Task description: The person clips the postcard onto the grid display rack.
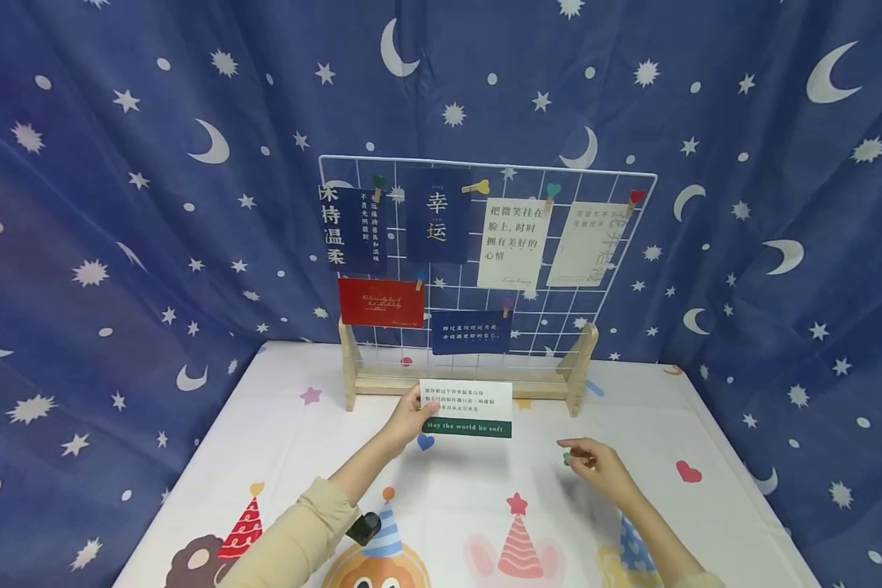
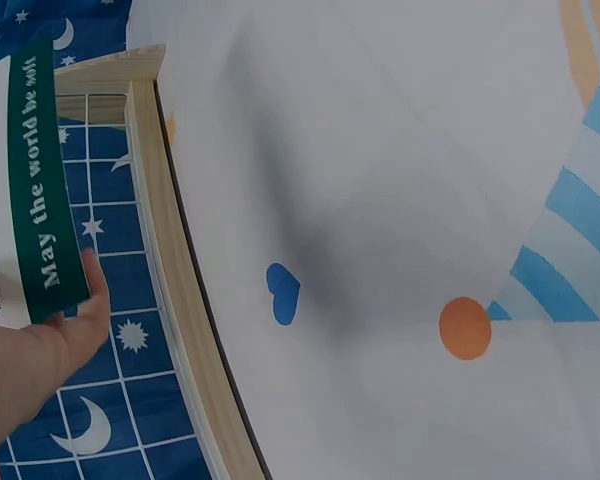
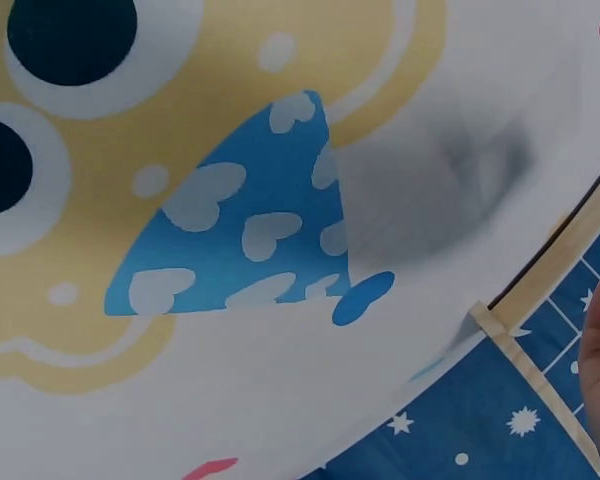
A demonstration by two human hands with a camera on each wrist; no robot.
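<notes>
My left hand (image 1: 409,420) pinches a white card (image 1: 470,400) by its left edge, thumb in front. A green band along the card's lower edge reads "May the world be soft"; it also shows beside the left hand (image 2: 50,365) in the left wrist view. The card is held up in front of the rack's base. To the right, over the table, my right hand (image 1: 595,465) pinches a small green clip (image 1: 567,459), mostly hidden by the fingers. Only part of the right hand (image 3: 598,350) shows at the right wrist view's edge.
A white wire grid (image 1: 544,343) stands on wooden feet (image 1: 580,367) at the back. Several cards, including a red card (image 1: 382,302) and a navy card (image 1: 438,216), hang from it by heart clips. The white tablecloth (image 1: 265,441) has party-hat prints; a starry curtain (image 1: 154,204) hangs behind.
</notes>
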